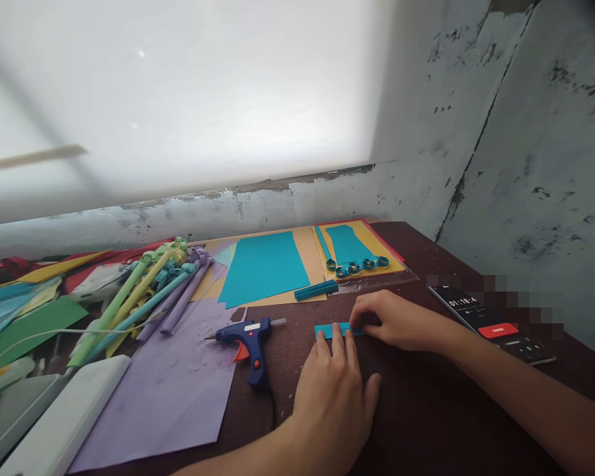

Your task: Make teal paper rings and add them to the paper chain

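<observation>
A small blue paper strip (pixel 327 328) lies flat on the dark table. My left hand (pixel 331 387) rests on it with fingers stretched out, fingertips pressing its near edge and thumb held apart. At the strip's right end, my right hand (pixel 389 318) has curled fingers closed on the paper. Just beyond them sits a folded blue paper piece (pixel 316 290). To the left lies a blue glue gun (pixel 250 340) with an orange trigger, its nozzle pointing left.
Blue sheets (pixel 265 268) lie at the back, beside curled blue paper pieces (pixel 361 266) on a yellow folder. Rolled paper sticks (pixel 129 291) are piled at left, near a purple sheet (pixel 178 390) and a white box (pixel 69 423). A phone (pixel 490 324) lies at right.
</observation>
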Demonstrator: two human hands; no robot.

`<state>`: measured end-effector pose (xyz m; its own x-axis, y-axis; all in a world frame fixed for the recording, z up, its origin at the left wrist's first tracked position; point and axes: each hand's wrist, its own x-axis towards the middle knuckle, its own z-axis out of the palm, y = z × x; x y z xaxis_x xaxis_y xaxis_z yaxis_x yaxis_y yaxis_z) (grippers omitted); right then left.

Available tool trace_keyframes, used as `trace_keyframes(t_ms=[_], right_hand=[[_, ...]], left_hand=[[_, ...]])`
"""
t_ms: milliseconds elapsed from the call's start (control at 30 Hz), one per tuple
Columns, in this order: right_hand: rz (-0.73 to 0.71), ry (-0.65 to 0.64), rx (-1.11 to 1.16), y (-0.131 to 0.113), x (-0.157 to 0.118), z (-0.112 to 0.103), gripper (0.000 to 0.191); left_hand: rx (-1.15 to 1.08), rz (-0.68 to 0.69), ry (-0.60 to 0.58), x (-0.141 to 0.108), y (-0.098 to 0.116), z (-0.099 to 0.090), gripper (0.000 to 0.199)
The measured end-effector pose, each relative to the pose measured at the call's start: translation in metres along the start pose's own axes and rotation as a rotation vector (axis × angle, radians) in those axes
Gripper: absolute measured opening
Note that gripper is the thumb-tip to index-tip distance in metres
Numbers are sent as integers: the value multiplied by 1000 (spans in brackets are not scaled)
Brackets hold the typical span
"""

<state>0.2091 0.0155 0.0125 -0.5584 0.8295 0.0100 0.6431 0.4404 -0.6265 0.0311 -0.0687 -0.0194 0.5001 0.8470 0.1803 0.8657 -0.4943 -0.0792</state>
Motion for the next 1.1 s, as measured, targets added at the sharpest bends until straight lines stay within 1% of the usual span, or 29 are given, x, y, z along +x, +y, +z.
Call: trace_keyframes(t_ms=[133, 367, 500, 567, 700, 833, 967, 1100], right_hand=[[-8, 14, -48, -1, -1, 2, 29], [-81, 5, -171, -7, -3, 5, 34], [-42, 21, -262, -13, -5, 6, 22], [-16, 10, -315, -17, -6, 5, 19], [-15, -30, -426, -26, -11, 3, 25], [-19, -63, -495, -30, -15, 3, 22], [-18, -58, -481, -30, -16, 4, 21], [33, -57, -452, -31, -16, 4, 22]], left_hand=[[27, 20, -13, -1, 1, 0, 65], [58, 20, -39, 1, 0, -2, 66], [69, 33, -62, 1, -1, -2, 67], [71, 42, -87, 1, -1, -2, 67], [41, 49, -175, 3, -3, -10, 70], [-45, 33, -254, 6, -10, -21, 72], [-102, 33, -279, 7, -15, -27, 67], [-101, 30, -296, 8, -15, -31, 63]])
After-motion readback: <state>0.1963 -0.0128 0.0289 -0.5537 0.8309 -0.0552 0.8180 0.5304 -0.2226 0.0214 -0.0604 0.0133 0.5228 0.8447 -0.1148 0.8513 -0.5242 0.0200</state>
